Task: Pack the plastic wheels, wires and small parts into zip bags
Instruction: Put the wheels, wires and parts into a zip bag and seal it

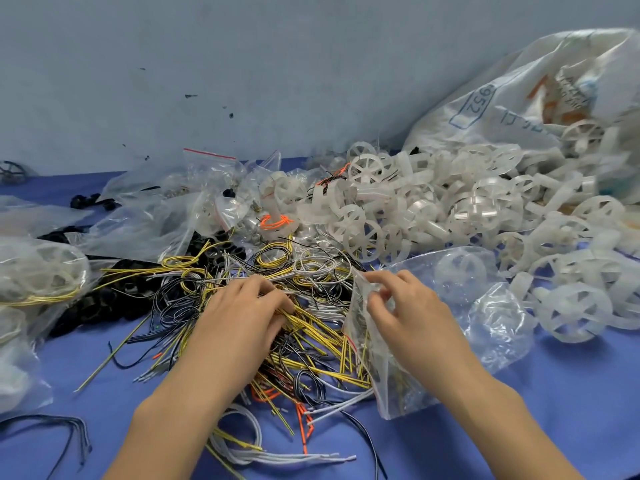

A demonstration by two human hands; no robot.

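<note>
1. Zip bag (pixel 491 327) – clear plastic, red strip along the mouth, a white wheel showing through the far end. Lying on the blue table (pixel 561 420), right of centre, mouth edge over the wire pile (pixel 242 258).
2. Wire pile: tangled yellow, black, white and orange strands, mid-table.
3. Left hand (pixel 242 317) palm down on the pile, fingers curled round a bunch of yellow wires (pixel 311 323).
4. Right hand (pixel 412 317) palm down, thumb and fingertips pinching the bag's raised mouth edge.
5. Bag mouth facing left toward the wires – long axis roughly left to right.
6. Plastic wheels (pixel 450 209) heaped behind, spilling from a white sack (pixel 512 98) at far right.
</note>
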